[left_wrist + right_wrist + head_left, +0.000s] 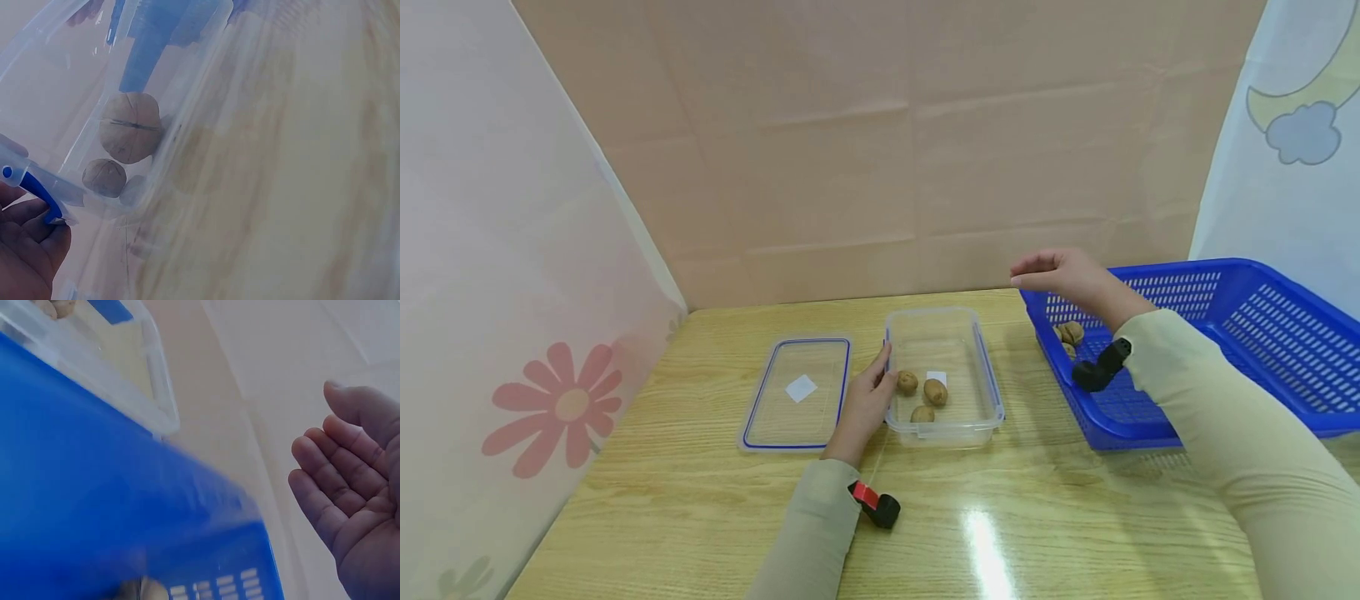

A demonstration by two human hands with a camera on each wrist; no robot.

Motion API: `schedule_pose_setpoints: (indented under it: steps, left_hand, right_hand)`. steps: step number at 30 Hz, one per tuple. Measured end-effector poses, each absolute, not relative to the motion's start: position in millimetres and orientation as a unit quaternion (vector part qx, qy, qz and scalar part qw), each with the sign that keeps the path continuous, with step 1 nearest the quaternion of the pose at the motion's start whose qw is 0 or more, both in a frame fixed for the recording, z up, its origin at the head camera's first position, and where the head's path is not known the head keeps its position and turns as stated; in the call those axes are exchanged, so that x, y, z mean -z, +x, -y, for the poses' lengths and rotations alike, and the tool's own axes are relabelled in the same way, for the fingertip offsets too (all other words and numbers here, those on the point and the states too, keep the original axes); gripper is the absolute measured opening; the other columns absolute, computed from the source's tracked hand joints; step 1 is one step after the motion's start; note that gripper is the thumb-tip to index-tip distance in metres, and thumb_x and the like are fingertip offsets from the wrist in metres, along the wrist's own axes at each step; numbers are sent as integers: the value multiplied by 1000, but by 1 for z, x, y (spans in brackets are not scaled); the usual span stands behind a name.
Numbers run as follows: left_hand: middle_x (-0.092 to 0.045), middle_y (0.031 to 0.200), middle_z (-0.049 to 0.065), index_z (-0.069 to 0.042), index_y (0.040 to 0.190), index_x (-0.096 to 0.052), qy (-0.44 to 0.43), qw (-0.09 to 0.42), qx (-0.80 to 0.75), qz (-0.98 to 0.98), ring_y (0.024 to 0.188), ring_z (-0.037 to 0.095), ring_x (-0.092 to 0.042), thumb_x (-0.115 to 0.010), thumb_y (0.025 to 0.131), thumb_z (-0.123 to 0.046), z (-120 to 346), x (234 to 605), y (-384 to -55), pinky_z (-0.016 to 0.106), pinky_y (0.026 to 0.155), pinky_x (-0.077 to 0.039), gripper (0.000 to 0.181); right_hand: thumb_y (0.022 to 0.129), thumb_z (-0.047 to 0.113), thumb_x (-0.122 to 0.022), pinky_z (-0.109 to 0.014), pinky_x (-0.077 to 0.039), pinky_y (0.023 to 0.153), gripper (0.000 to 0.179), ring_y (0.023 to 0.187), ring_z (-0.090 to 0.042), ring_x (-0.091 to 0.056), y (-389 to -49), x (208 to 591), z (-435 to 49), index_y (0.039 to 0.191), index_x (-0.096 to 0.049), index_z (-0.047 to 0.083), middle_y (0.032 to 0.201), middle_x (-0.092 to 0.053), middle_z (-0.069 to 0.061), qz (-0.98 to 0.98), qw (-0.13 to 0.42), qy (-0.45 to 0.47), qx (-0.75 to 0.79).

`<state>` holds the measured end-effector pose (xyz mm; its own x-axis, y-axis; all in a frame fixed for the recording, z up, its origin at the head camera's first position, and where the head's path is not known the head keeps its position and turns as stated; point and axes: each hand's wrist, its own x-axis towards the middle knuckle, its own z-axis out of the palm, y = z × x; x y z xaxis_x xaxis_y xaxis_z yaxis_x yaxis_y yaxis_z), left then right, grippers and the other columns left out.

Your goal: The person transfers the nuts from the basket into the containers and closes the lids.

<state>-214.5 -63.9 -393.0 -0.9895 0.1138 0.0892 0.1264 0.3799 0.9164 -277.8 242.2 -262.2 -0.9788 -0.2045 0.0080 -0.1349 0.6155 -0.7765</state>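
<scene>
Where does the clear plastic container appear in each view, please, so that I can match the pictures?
Head: the clear plastic container stands just right of centre, beside the left hand.
Left wrist: the clear plastic container spans the upper left.
Right wrist: part of the clear plastic container shows at upper left, beyond the blue basket.
Shared landmark: walnuts inside it.
</scene>
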Motion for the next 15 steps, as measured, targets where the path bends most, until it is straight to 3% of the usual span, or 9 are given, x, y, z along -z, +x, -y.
schedule_pose_setpoints:
  steps: [15]
  left_hand:
    - [-32,147,5,-25,145,-32,-66,5,555,829,132,26,-36,-44,98,-23,63,392,-214,42,106,-35,49]
  right_hand:
    - [86,40,-63,-60,-30,102,55,119,-38,-45,-285,282,-279,124,-54,1,126,-53,-23,-917,33,-57,394]
